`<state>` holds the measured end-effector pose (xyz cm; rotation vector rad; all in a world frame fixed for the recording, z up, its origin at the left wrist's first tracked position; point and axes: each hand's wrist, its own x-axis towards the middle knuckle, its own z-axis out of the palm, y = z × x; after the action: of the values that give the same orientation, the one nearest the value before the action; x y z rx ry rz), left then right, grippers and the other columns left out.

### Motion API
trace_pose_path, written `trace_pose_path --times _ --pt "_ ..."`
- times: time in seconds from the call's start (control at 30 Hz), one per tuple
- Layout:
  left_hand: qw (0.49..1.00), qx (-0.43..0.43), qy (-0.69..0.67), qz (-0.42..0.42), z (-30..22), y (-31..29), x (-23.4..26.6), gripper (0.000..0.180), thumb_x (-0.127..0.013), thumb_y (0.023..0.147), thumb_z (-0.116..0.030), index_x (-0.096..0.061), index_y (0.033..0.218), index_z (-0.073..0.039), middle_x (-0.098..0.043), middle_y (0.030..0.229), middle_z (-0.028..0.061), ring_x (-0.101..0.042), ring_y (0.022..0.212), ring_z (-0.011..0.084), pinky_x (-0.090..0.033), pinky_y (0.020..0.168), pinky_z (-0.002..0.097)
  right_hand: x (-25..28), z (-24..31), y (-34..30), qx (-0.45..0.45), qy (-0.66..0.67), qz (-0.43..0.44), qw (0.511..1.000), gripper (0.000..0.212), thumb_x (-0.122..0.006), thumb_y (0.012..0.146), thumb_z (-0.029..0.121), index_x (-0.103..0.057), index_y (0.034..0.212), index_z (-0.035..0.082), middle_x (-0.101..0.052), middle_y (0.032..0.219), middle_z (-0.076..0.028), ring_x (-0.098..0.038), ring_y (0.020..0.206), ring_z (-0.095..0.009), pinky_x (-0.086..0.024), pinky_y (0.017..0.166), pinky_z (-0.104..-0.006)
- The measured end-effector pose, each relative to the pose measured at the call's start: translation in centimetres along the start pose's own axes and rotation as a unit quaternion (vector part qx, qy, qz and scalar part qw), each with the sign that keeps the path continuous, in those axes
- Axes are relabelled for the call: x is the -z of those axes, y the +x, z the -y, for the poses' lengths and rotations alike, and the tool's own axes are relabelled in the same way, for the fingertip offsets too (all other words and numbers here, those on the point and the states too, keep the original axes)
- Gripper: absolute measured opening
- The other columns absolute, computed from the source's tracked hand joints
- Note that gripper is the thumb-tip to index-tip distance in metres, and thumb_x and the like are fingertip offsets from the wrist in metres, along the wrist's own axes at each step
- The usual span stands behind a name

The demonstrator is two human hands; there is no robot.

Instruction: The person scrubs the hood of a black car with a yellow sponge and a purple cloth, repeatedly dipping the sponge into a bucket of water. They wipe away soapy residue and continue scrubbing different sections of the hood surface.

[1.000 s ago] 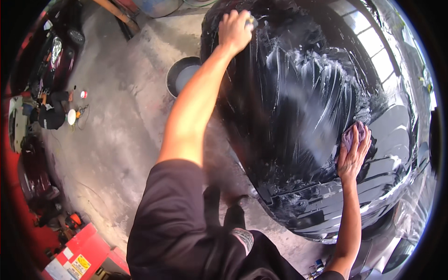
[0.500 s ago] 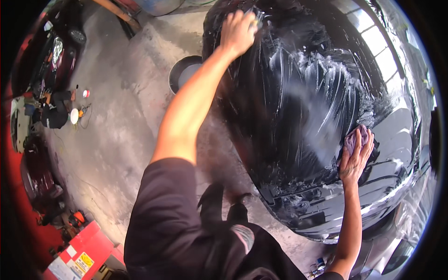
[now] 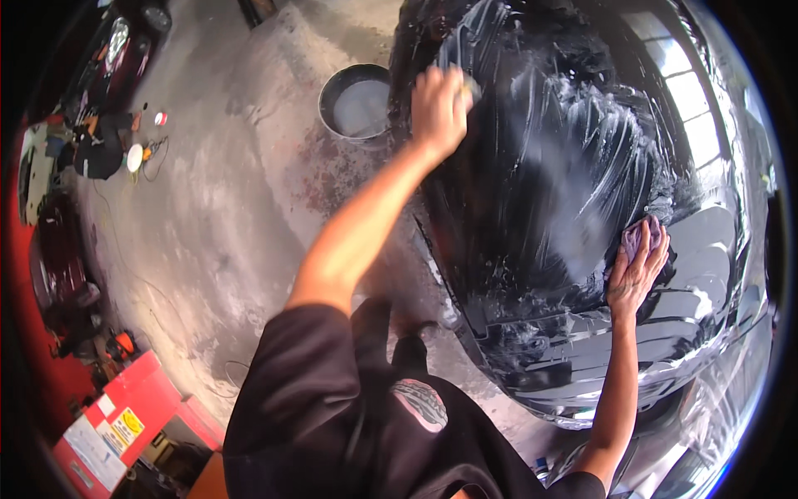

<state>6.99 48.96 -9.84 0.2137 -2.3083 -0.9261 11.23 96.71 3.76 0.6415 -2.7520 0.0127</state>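
A black car panel (image 3: 532, 208), glossy and curved, spreads before me, smeared with wet whitish streaks and froth. At its far left part is my left hand (image 3: 440, 115), fingers curled round a small pale yellowish block (image 3: 472, 88); motion blur and the fingers hide most of it. Lower down on the right, my right hand (image 3: 638, 270) presses a crumpled purple cloth (image 3: 642, 236) to the panel, its fingers bent over the cloth.
A black bucket (image 3: 331, 90) with greyish liquid stands on the concrete floor (image 3: 208, 191), left of the car. Farther left are a crouching person (image 3: 100, 148), a white tub (image 3: 135, 156) and dark red cars. A red box (image 3: 150, 395) sits at lower left; clear plastic sheeting (image 3: 723, 391) hangs at right.
My left hand has come down the panel toward me with the block. My right hand stays in nearly the same place on the cloth. The view has shifted, showing more of the bucket.
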Motion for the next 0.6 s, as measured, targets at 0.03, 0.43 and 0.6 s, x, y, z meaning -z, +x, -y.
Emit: trace_pose_path --times 0.03,0.43,0.6 --pt "0.999 -0.005 -0.041 0.020 -2.1 -5.2 1.1 0.037 -0.081 0.097 -0.017 -0.072 0.131 -0.004 -0.069 0.122 0.0199 -0.066 0.115 0.0435 -0.053 0.099 0.0538 0.4 -0.4 -0.5 -0.007 -0.012 0.001 1.000 0.070 -0.057 0.114 0.041 -0.045 0.176 0.014 -0.033 0.182 -0.028 -0.029 0.169 -0.053 -0.019 0.139 -0.0664" --pt "0.996 0.073 0.011 -0.049 2.0 -2.8 1.2 0.039 -0.082 0.097 -0.019 -0.070 0.132 -0.006 -0.067 0.118 0.0196 -0.064 0.111 0.0437 -0.051 0.098 0.0555 -0.4 0.4 0.1 0.022 0.007 -0.012 1.000 0.068 -0.056 0.115 0.041 -0.046 0.175 0.012 -0.037 0.178 -0.031 -0.032 0.166 -0.054 -0.020 0.138 -0.0653" --pt "0.996 0.070 -0.055 0.012 -3.9 -15.2 3.2 0.039 -0.077 0.098 -0.014 -0.068 0.133 0.000 -0.064 0.118 0.0223 -0.062 0.112 0.0418 -0.049 0.099 0.0531 0.3 -0.4 -0.6 0.014 -0.022 -0.016 1.000 0.068 -0.057 0.114 0.039 -0.046 0.175 0.012 -0.036 0.178 -0.031 -0.033 0.166 -0.053 -0.021 0.137 -0.0651"
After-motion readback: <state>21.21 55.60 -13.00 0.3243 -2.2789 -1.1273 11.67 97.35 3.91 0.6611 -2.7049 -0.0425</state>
